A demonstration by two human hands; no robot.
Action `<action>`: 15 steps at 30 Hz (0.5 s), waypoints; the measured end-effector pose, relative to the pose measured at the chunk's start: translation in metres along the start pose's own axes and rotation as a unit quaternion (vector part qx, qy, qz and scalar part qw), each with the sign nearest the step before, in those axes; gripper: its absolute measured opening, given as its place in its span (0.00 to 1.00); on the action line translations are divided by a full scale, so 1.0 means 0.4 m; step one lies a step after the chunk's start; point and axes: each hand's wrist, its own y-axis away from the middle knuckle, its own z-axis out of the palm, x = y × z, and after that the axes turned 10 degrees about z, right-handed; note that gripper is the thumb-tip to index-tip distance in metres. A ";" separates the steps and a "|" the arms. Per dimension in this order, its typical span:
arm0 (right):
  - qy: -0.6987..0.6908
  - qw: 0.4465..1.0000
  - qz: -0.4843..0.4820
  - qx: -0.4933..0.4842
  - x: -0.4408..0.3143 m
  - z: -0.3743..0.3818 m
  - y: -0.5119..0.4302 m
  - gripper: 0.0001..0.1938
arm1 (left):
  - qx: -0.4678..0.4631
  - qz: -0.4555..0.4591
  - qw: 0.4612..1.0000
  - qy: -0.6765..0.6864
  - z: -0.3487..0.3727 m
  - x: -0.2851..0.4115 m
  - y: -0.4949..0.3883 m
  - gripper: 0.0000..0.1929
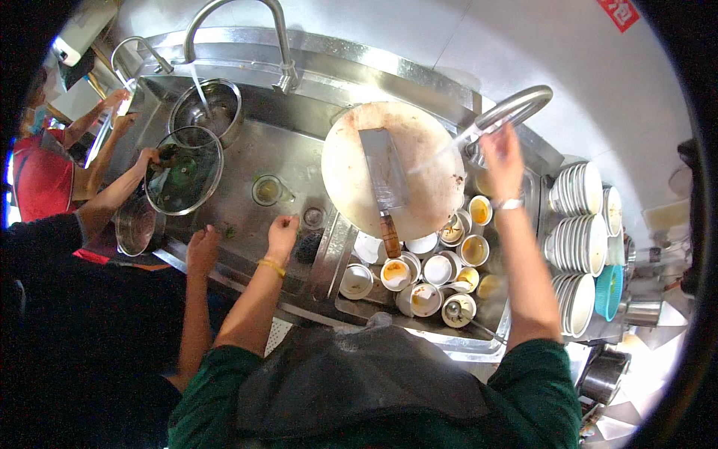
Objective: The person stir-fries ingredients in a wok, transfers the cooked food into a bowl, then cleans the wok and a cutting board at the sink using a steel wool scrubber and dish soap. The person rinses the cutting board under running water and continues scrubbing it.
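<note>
My left hand [284, 227] is over the left sink basin, fingers curled in, with nothing visible in it. Below it are a small clear glass [313, 217] and a dark rounded thing [308, 247]. My right hand [502, 151], blurred, is raised beside the curved metal faucet [521, 105] on the right; whether it grips the faucet is unclear. Water from that spout runs onto a round, stained chopping board [345, 168]. Across the board lies a cleaver [384, 168], its wooden handle towards me. Soiled white bowls [471, 250] crowd the right basin, partly hidden under the board.
Stacked bowls [575, 244] and a turquoise basket [608, 292] stand at right. On the left, a co-worker's hand [150, 157] holds a round strainer [185, 171] near a metal bowl [206, 112] under running water. A glass jug [268, 189] sits in the left basin.
</note>
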 end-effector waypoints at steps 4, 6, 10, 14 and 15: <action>0.104 0.951 0.057 -0.285 0.100 0.106 0.370 0.43 | 0.009 -0.006 1.000 0.029 -0.043 -0.036 0.073 0.10; 0.252 0.890 -0.009 -0.380 0.050 0.146 0.452 0.45 | 0.005 -0.007 0.999 0.040 -0.040 -0.048 0.104 0.10; 0.257 0.870 0.062 -0.416 0.032 0.148 0.454 0.39 | -0.028 0.081 0.994 -0.070 -0.005 0.032 0.133 0.12; 0.291 0.877 -0.082 -0.373 0.021 -0.060 0.398 0.33 | -0.018 0.039 0.996 0.076 -0.044 -0.013 0.142 0.09; 0.310 0.874 -0.059 -0.370 -0.050 -0.148 0.387 0.30 | -0.017 0.007 0.994 0.105 -0.067 -0.006 0.159 0.09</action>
